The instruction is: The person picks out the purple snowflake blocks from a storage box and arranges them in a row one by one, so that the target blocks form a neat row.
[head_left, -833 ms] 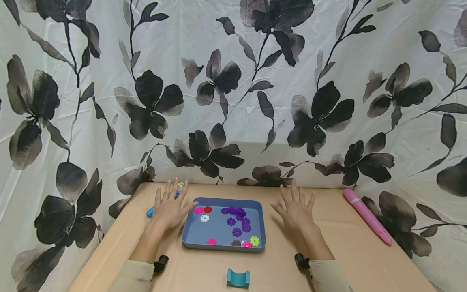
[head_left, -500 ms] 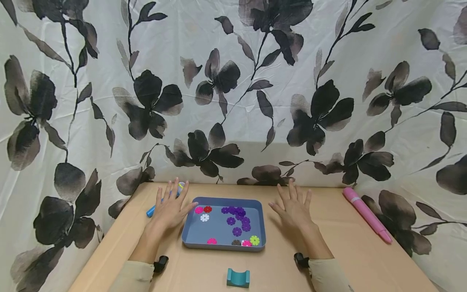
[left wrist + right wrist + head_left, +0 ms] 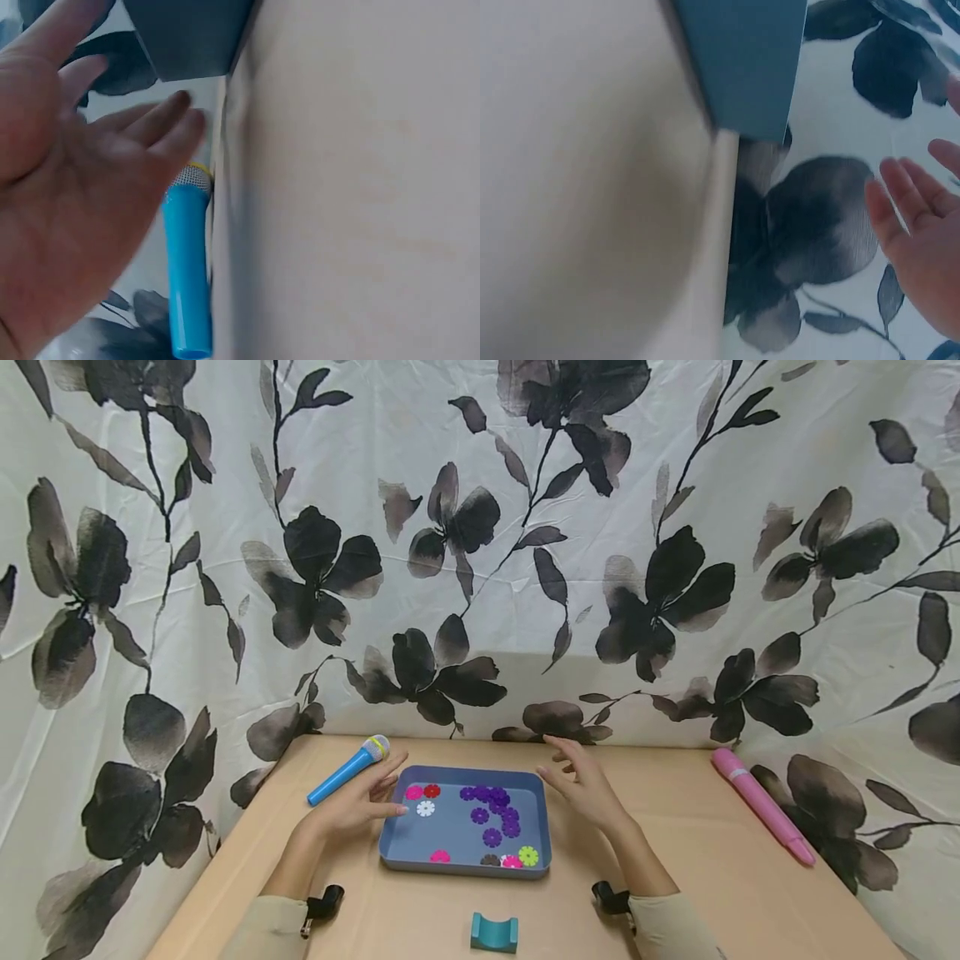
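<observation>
A blue-grey tray (image 3: 450, 831) lies on the table between my two hands. In it are several flower-shaped discs: a cluster of purple discs (image 3: 492, 837), a white disc (image 3: 425, 808), a red disc (image 3: 432, 791), pink ones and a lime green disc (image 3: 528, 856). My left hand (image 3: 352, 806) is at the tray's left side, thumb over the rim, fingers loosely bent and holding nothing. Beyond it lies a blue toy microphone (image 3: 345, 774), also seen past the palm in the left wrist view. My right hand (image 3: 588, 789) hovers beside the tray's right edge, fingers relaxed, holding nothing.
A teal U-shaped block (image 3: 494, 933) sits at the front of the table (image 3: 420, 914). Along the right edge lies a pink pen-shaped stick (image 3: 761, 806). A floral cloth (image 3: 480, 593) hangs behind the table and down both sides.
Both hands have turned from palms down with spread fingers to thumbs inward and fingers bent. The right hand moved left toward the tray. The microphone is now uncovered.
</observation>
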`<state>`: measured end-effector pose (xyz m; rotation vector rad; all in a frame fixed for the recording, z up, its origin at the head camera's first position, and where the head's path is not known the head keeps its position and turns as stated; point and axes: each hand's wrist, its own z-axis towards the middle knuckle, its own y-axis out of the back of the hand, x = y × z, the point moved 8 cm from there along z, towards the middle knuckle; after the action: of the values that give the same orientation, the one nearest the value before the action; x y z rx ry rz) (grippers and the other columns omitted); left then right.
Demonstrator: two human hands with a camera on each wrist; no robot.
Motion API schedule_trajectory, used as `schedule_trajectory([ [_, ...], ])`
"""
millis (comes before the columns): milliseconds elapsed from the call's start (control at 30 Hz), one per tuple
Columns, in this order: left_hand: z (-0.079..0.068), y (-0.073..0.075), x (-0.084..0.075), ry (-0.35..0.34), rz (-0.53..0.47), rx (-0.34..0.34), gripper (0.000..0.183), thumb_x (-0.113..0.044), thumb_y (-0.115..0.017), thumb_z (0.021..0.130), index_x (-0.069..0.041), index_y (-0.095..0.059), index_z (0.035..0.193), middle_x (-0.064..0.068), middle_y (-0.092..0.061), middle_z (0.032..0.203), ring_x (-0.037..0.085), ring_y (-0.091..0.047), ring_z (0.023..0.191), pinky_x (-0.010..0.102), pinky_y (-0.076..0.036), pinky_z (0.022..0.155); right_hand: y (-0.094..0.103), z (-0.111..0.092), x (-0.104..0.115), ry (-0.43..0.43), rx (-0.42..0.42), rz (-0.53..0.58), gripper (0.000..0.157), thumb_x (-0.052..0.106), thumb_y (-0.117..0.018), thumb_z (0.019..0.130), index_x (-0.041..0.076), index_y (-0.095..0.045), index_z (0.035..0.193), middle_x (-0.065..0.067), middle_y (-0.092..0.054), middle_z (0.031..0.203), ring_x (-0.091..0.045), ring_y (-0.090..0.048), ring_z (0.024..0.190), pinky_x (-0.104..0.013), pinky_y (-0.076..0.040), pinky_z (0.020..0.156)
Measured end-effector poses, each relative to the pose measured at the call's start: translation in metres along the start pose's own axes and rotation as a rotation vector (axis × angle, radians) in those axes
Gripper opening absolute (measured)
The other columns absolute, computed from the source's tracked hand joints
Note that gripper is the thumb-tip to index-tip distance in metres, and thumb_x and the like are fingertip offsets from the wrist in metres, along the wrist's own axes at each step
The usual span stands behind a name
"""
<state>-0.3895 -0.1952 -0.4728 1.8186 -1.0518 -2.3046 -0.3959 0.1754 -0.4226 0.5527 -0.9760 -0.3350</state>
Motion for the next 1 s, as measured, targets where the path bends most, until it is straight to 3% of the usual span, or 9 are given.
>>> schedule_trajectory([
  [100, -0.002, -0.005, 0.01, -0.016, -0.012, 0.091, 0.094, -0.023, -0.081, 0.092, -0.008, -0.025, 0.166, 0.018, -0.02, 0.173, 0.045, -0.024, 0.157, 0.053, -0.027, 0.125, -0.011, 0.002, 0.006, -0.002, 0.057, 0.082, 0.054, 0.025, -0.071, 0.1, 0.014, -0.054, 0.15, -0.011, -0.061, 0.141, -0.036, -0.064, 0.117, -0.037, -0.056, 0.093],
  [200, -0.004, -0.009, 0.019, 0.001, -0.049, 0.155, 0.09, -0.022, -0.081, 0.092, -0.007, -0.029, 0.164, 0.02, -0.02, 0.173, 0.046, -0.02, 0.157, 0.053, -0.025, 0.125, -0.027, 0.002, 0.009, -0.007, 0.15, 0.09, 0.046, 0.017, -0.074, 0.098, 0.011, -0.061, 0.142, -0.014, -0.066, 0.134, -0.038, -0.066, 0.113, -0.035, -0.057, 0.092],
  [400, -0.006, -0.009, 0.026, 0.031, -0.097, 0.171, 0.088, -0.02, -0.082, 0.091, -0.003, -0.033, 0.162, 0.024, -0.02, 0.171, 0.046, -0.017, 0.158, 0.05, -0.023, 0.124, -0.064, -0.006, 0.015, 0.01, 0.379, -0.022, 0.034, 0.005, -0.074, 0.095, 0.005, -0.068, 0.129, -0.016, -0.069, 0.124, -0.033, -0.066, 0.107, -0.039, -0.06, 0.088],
  [533, -0.006, -0.009, 0.025, 0.036, -0.086, 0.168, 0.088, -0.021, -0.083, 0.09, -0.001, -0.034, 0.161, 0.025, -0.023, 0.17, 0.048, -0.017, 0.157, 0.051, -0.023, 0.124, -0.08, -0.013, 0.017, 0.031, 0.466, -0.139, 0.028, 0.003, -0.075, 0.094, 0.004, -0.07, 0.122, -0.012, -0.069, 0.116, -0.028, -0.065, 0.104, -0.041, -0.061, 0.09],
  [800, -0.008, -0.012, 0.027, 0.036, -0.087, 0.175, 0.089, -0.02, -0.083, 0.09, 0.0, -0.034, 0.161, 0.024, -0.025, 0.17, 0.047, -0.018, 0.158, 0.051, -0.022, 0.124, -0.099, -0.024, 0.021, 0.163, 0.498, -0.433, 0.019, 0.007, -0.079, 0.091, 0.012, -0.073, 0.109, 0.001, -0.068, 0.106, -0.013, -0.063, 0.099, -0.039, -0.06, 0.096],
  [1000, -0.007, -0.009, 0.027, 0.039, -0.096, 0.168, 0.088, -0.021, -0.083, 0.09, 0.0, -0.035, 0.161, 0.025, -0.026, 0.169, 0.047, -0.018, 0.157, 0.053, -0.022, 0.124, -0.098, -0.022, 0.02, 0.151, 0.47, -0.442, 0.013, 0.007, -0.078, 0.092, 0.015, -0.071, 0.101, 0.003, -0.062, 0.099, -0.009, -0.056, 0.09, -0.03, -0.059, 0.087],
])
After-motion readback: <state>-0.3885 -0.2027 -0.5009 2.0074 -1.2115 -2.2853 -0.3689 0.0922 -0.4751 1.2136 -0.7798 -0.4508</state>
